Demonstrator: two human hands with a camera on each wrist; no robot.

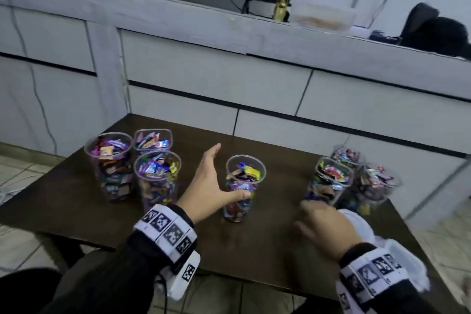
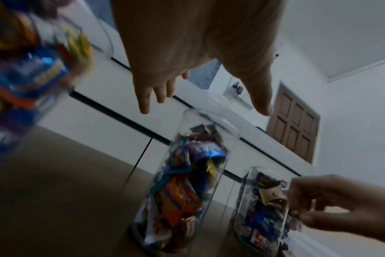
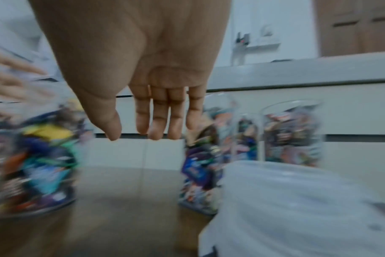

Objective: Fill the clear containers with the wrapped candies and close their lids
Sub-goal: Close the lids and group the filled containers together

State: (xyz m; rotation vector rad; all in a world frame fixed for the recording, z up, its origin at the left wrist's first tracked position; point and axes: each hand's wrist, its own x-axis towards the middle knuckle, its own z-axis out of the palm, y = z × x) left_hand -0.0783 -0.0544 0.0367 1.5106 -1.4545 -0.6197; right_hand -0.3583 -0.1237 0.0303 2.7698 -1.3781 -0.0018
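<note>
Left hand [image 1: 207,186], fingers spread wide, reaches for the middle container [image 1: 242,187]; right hand [image 1: 323,224] hangs empty, fingers straight. Best gripped low, kept upright.

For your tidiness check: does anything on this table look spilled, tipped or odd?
Nothing stands out. Every clear plastic container of wrapped candies stands upright on the dark wooden table, lidless, with no candy visibly spilled.

Bare table [image 1: 280,211] lies between middle container [image 1: 244,186] and, seemingly, right cluster [image 1: 356,181].
</note>
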